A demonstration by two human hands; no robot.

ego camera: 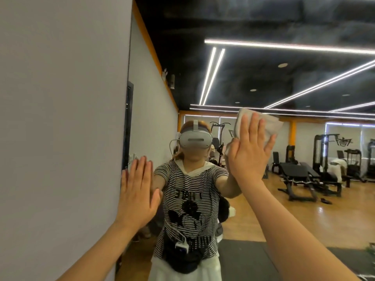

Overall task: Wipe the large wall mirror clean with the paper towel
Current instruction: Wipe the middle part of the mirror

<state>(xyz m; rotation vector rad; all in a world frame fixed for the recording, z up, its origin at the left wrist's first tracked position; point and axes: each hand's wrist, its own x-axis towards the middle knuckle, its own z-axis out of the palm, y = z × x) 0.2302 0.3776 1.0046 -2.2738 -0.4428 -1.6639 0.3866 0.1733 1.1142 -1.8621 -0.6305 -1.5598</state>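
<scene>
Nearest, the left hand (138,191) lies flat with its fingers straight and together at the mirror's left edge, where the glass meets the grey wall (60,118); it holds nothing, and I judge it is there to steady the body while the other arm reaches. Further up and to the right, the right hand (250,153) spreads its straight fingers over the paper towel (269,126), pressing it flat against the mirror (263,209) without pinching it, likely so the whole palm drives the sheet across the glass. The towel's corners poke out above and beside the fingertips. Beyond, the glass reflects the person in a striped shirt, and further off weight benches (304,175) on a wooden floor under strip lights (284,45).
</scene>
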